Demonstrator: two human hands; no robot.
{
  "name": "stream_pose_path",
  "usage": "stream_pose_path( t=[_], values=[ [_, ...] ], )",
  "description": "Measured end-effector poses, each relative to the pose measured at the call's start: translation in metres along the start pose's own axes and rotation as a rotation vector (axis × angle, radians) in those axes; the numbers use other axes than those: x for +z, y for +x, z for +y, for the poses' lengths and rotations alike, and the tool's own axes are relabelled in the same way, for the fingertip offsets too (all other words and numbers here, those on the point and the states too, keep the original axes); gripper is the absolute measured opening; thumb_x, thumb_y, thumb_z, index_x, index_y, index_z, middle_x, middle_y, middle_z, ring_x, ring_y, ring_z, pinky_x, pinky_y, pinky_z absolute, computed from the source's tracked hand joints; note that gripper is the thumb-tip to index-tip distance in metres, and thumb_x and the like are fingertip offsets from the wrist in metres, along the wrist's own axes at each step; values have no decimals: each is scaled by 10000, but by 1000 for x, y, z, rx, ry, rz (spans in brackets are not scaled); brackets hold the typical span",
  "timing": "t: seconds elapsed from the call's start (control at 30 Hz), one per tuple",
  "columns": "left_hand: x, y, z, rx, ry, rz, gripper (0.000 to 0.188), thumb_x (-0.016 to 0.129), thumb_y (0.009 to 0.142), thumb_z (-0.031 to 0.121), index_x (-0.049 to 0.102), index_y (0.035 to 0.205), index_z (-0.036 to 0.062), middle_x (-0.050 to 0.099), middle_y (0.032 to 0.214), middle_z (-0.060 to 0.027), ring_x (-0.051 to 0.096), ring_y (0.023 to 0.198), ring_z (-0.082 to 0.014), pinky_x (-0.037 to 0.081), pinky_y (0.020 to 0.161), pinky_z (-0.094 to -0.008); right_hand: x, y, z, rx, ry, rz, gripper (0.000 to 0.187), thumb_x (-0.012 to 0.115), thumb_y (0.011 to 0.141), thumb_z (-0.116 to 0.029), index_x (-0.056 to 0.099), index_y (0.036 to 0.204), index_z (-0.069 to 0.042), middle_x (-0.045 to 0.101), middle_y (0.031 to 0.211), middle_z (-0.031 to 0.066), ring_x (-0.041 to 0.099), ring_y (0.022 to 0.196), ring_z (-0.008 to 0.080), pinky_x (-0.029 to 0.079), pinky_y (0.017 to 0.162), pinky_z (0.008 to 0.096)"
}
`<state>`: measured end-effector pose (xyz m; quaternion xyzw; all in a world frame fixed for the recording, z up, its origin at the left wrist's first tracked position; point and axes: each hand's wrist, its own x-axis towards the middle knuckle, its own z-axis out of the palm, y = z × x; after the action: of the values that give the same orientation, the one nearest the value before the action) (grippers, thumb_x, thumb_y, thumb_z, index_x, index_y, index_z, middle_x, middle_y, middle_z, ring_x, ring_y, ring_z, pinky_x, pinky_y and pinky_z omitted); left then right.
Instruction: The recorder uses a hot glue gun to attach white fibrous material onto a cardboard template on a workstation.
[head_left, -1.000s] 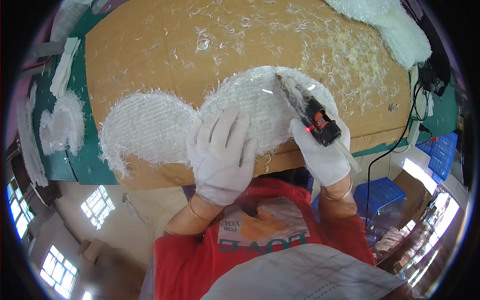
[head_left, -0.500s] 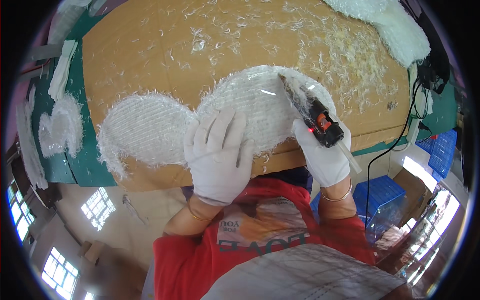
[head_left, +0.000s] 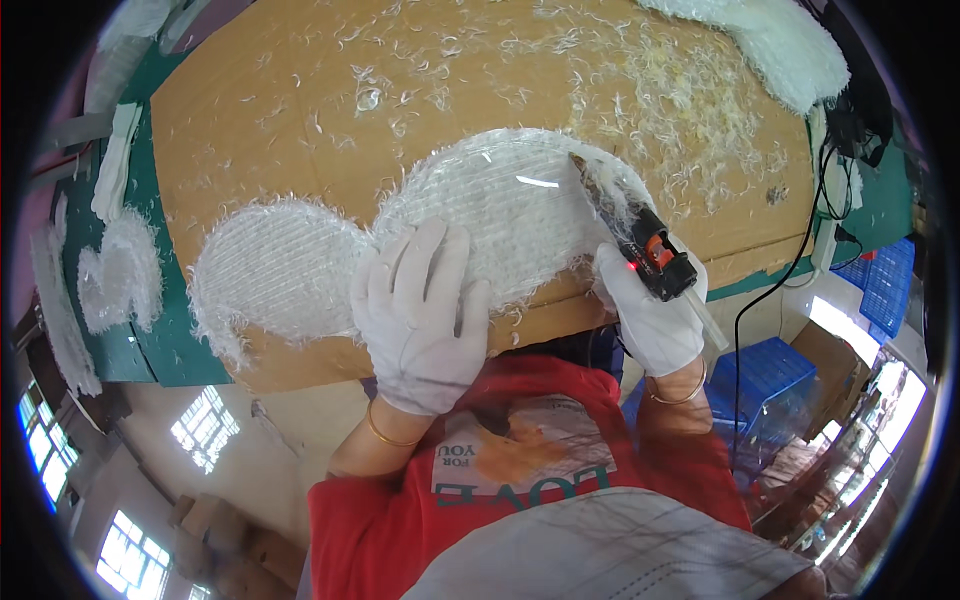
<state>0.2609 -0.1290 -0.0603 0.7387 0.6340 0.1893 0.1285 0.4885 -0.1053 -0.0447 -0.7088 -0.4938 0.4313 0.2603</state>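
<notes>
Fibreglass mat (head_left: 500, 215) under left hand (head_left: 420, 315)

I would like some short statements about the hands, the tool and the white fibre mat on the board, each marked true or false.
1. The left hand lies flat on the white fibre mat. True.
2. The right hand is bare. False: both hands wear white gloves.
3. The right hand holds a black and orange glue gun, its tip at the mat's right edge. True.
4. The mat lies on a green cloth. False: it lies on a brown cardboard sheet.
5. Loose white fibres are scattered over the cardboard. True.
6. The blue crates stand on the cardboard. False: they are beside the table, lower right.
</notes>
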Motion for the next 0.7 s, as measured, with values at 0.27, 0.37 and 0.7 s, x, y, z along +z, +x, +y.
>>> stream_pose_path(
  t=[0.27, 0.37, 0.7],
  values=[
    [3, 3, -2, 47, 30, 67, 435, 725, 811, 195, 700, 1223, 58, 615, 1298, -123, 551, 1179, -332, 411, 1011, -485, 3, 0, -8, -40, 216, 60, 225, 781, 827, -132, 663, 953, 12, 614, 789, 96, 553, 685, 191, 490, 672, 316],
    [1, 4, -2, 50, 31, 56, 442, 722, 811, 201, 696, 1229, 56, 611, 1306, -128, 549, 1179, -339, 407, 1017, -489, 5, 2, -7, -25, 158, 64, 214, 776, 825, -130, 659, 938, 9, 631, 811, 115, 568, 695, 219, 494, 676, 325],
    [1, 4, 0, 59, 52, 27, 508, 718, 816, 204, 657, 1298, 55, 602, 1325, -136, 542, 1203, -343, 385, 1053, -501, -5, -6, 2, -45, 119, 120, 223, 782, 819, -160, 640, 868, 5, 632, 767, 133, 577, 657, 275, 500, 662, 350]
  ],
)
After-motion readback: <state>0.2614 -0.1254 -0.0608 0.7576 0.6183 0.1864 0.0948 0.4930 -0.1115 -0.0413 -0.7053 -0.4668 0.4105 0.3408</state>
